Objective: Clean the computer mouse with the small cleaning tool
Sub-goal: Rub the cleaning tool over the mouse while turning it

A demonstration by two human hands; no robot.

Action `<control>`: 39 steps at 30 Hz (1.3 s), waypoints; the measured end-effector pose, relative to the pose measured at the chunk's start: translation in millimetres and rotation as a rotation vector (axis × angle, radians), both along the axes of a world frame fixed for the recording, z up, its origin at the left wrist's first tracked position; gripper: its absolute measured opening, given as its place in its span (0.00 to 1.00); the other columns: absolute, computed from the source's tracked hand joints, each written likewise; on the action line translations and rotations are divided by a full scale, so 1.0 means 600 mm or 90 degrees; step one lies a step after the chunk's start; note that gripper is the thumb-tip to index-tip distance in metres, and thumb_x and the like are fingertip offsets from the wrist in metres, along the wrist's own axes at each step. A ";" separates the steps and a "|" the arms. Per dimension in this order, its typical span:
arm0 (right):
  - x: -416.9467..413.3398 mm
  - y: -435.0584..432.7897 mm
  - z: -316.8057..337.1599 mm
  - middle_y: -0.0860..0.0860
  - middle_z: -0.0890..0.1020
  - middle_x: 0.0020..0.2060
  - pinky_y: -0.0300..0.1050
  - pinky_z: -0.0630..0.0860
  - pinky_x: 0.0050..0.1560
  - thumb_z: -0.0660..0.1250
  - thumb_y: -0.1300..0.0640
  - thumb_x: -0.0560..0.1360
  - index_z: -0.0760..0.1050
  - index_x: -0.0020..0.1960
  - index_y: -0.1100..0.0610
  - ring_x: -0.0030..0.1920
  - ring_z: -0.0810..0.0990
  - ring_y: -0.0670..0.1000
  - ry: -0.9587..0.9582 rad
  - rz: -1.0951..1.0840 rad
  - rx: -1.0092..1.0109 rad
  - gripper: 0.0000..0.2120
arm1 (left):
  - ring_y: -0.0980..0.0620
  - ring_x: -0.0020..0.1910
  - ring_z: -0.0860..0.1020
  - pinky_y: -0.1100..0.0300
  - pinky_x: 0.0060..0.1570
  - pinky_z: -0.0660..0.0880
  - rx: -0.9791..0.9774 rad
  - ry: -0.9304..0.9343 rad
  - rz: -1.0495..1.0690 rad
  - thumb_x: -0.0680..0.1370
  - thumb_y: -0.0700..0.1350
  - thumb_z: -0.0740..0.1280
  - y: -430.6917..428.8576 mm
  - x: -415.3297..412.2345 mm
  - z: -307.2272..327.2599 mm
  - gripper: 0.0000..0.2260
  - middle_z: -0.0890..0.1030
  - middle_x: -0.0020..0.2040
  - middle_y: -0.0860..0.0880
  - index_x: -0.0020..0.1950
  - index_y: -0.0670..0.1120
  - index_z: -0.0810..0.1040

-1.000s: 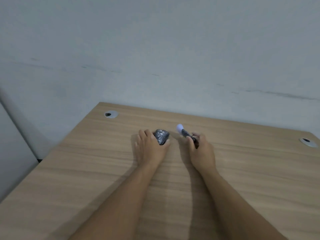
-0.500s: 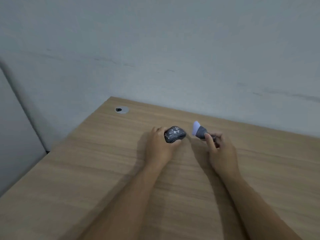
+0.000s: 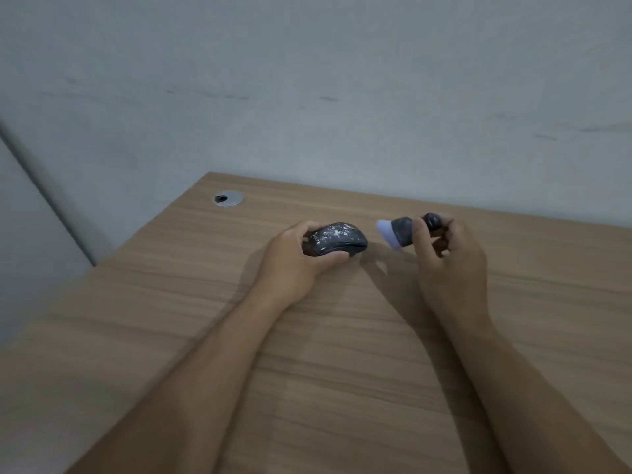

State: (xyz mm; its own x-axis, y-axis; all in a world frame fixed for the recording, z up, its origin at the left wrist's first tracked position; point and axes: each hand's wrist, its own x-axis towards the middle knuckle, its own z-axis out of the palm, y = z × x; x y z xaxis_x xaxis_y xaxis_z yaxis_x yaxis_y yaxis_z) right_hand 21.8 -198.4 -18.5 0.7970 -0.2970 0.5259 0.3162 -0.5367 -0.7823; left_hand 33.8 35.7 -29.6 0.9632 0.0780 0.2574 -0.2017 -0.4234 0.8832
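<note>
A dark computer mouse [image 3: 337,238] speckled with white dirt lies on its side near the far middle of the wooden desk [image 3: 307,354]. My left hand [image 3: 295,260] grips it from the left, thumb under its near edge. My right hand [image 3: 448,261] holds a small dark cleaning tool [image 3: 407,230] with a pale lilac brush tip that points left toward the mouse. A small gap separates the tip from the mouse. My fingers hide part of the tool's handle.
A round silver cable grommet [image 3: 228,198] is set in the desk's far left corner. A grey wall [image 3: 342,97] rises right behind the desk's far edge. The desk's left edge drops off toward a grey panel [image 3: 27,241].
The mouse has been turned so that its speckled top faces me and its length runs sideways. The tool's tip has swung left and come closer to the mouse. The view has shifted.
</note>
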 end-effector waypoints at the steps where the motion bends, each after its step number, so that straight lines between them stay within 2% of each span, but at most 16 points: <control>1: 0.000 0.005 -0.002 0.41 0.81 0.40 0.26 0.69 0.41 0.69 0.50 0.84 0.79 0.56 0.48 0.39 0.77 0.35 -0.009 0.011 0.001 0.03 | 0.55 0.53 0.89 0.64 0.55 0.82 -0.004 0.006 -0.002 0.72 0.48 0.86 0.000 -0.001 0.000 0.20 0.90 0.53 0.57 0.59 0.58 0.85; 3: 0.001 0.015 -0.003 0.41 0.82 0.41 0.27 0.69 0.41 0.69 0.50 0.85 0.79 0.56 0.48 0.39 0.77 0.37 -0.029 0.037 0.009 0.03 | 0.56 0.52 0.89 0.66 0.55 0.82 -0.011 0.008 -0.005 0.71 0.48 0.87 0.001 -0.001 0.001 0.21 0.91 0.53 0.56 0.61 0.57 0.86; 6: 0.003 0.025 -0.002 0.47 0.82 0.40 0.29 0.69 0.40 0.68 0.50 0.85 0.79 0.57 0.50 0.38 0.78 0.45 -0.042 0.065 0.012 0.04 | 0.56 0.51 0.90 0.65 0.55 0.83 -0.022 0.010 -0.019 0.71 0.46 0.87 -0.002 0.000 0.003 0.21 0.91 0.52 0.55 0.61 0.56 0.86; 9: 0.003 0.028 -0.005 0.53 0.81 0.36 0.31 0.69 0.38 0.68 0.51 0.86 0.80 0.58 0.52 0.36 0.76 0.49 -0.041 0.096 0.000 0.06 | 0.58 0.49 0.90 0.70 0.52 0.81 -0.043 0.006 -0.037 0.71 0.42 0.87 -0.004 -0.005 0.002 0.22 0.91 0.52 0.54 0.62 0.54 0.86; 12: 0.005 0.024 -0.010 0.52 0.80 0.34 0.32 0.68 0.37 0.68 0.51 0.85 0.79 0.57 0.51 0.36 0.76 0.52 -0.034 0.106 -0.044 0.04 | 0.56 0.50 0.90 0.72 0.50 0.80 -0.043 -0.010 -0.052 0.71 0.41 0.87 -0.004 -0.007 0.003 0.22 0.91 0.52 0.54 0.62 0.54 0.87; 15: 0.012 0.018 -0.012 0.45 0.81 0.36 0.30 0.69 0.38 0.68 0.51 0.85 0.79 0.57 0.52 0.36 0.77 0.49 -0.030 0.067 -0.040 0.05 | 0.55 0.52 0.90 0.68 0.54 0.82 -0.060 -0.015 -0.057 0.71 0.41 0.87 -0.006 -0.004 0.003 0.22 0.91 0.53 0.55 0.57 0.61 0.85; 17: 0.012 0.017 -0.010 0.41 0.79 0.36 0.30 0.68 0.38 0.68 0.51 0.86 0.80 0.57 0.52 0.34 0.76 0.45 -0.036 0.048 -0.027 0.05 | 0.56 0.51 0.90 0.67 0.55 0.83 -0.063 -0.016 -0.062 0.71 0.42 0.87 -0.006 -0.001 0.002 0.22 0.91 0.52 0.56 0.57 0.62 0.85; 19: 0.006 0.022 -0.005 0.41 0.77 0.34 0.30 0.68 0.37 0.68 0.52 0.86 0.79 0.58 0.52 0.33 0.75 0.44 -0.050 0.060 -0.022 0.04 | 0.60 0.49 0.89 0.68 0.54 0.82 -0.064 -0.019 -0.066 0.71 0.42 0.87 -0.004 0.000 0.002 0.22 0.91 0.52 0.57 0.59 0.60 0.86; 22: -0.005 0.028 -0.005 0.42 0.77 0.33 0.32 0.67 0.36 0.69 0.53 0.85 0.80 0.57 0.52 0.32 0.74 0.49 -0.053 0.094 -0.062 0.04 | 0.59 0.50 0.89 0.68 0.54 0.82 -0.066 -0.024 -0.079 0.71 0.41 0.86 -0.001 0.000 -0.001 0.22 0.91 0.53 0.55 0.62 0.54 0.87; 24: -0.003 0.025 -0.010 0.41 0.79 0.35 0.31 0.67 0.36 0.69 0.52 0.85 0.81 0.57 0.52 0.32 0.74 0.49 -0.026 0.089 -0.057 0.05 | 0.58 0.51 0.89 0.68 0.54 0.82 -0.059 -0.025 -0.083 0.71 0.40 0.87 -0.001 -0.001 -0.002 0.23 0.91 0.54 0.54 0.63 0.52 0.87; 28: -0.004 0.013 -0.005 0.42 0.84 0.43 0.33 0.71 0.41 0.69 0.49 0.85 0.82 0.59 0.50 0.36 0.78 0.46 -0.018 0.074 0.001 0.07 | 0.51 0.54 0.90 0.60 0.58 0.84 -0.060 -0.031 -0.103 0.71 0.41 0.87 -0.005 -0.003 -0.001 0.22 0.92 0.54 0.53 0.60 0.59 0.87; 30: -0.009 0.016 -0.003 0.43 0.83 0.41 0.35 0.71 0.40 0.68 0.50 0.86 0.82 0.59 0.49 0.35 0.77 0.47 -0.027 0.096 -0.011 0.06 | 0.50 0.54 0.90 0.58 0.60 0.84 -0.058 -0.028 -0.108 0.71 0.42 0.87 -0.006 -0.006 0.001 0.23 0.92 0.54 0.53 0.58 0.63 0.86; 32: -0.012 0.019 -0.005 0.41 0.82 0.39 0.32 0.68 0.38 0.69 0.50 0.85 0.82 0.58 0.49 0.33 0.75 0.46 -0.022 0.096 -0.024 0.05 | 0.51 0.54 0.90 0.57 0.61 0.85 -0.057 -0.023 -0.113 0.70 0.42 0.87 -0.006 -0.006 0.000 0.24 0.92 0.54 0.54 0.57 0.64 0.86; 37: -0.020 0.009 0.004 0.40 0.79 0.36 0.30 0.67 0.37 0.70 0.52 0.85 0.82 0.57 0.51 0.32 0.75 0.45 -0.028 0.032 0.015 0.05 | 0.54 0.54 0.91 0.60 0.60 0.84 -0.058 -0.011 -0.101 0.71 0.42 0.86 -0.004 -0.005 0.000 0.23 0.92 0.54 0.54 0.64 0.52 0.87; 39: -0.032 0.012 0.007 0.42 0.79 0.35 0.30 0.68 0.37 0.70 0.52 0.85 0.81 0.55 0.51 0.33 0.75 0.43 -0.033 0.047 0.013 0.03 | 0.56 0.51 0.90 0.61 0.57 0.83 -0.067 -0.010 -0.091 0.71 0.43 0.87 -0.004 -0.004 -0.003 0.21 0.92 0.53 0.54 0.62 0.54 0.88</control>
State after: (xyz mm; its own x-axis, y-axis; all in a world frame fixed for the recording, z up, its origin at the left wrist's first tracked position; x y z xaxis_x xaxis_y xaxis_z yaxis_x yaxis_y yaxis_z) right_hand 2.3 -191.4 -14.3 0.7896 -0.2495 0.5607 0.3944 -0.4938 -0.7750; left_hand 31.5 33.5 -31.4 0.9624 -0.0318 0.2699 -0.2671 -0.2947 0.9175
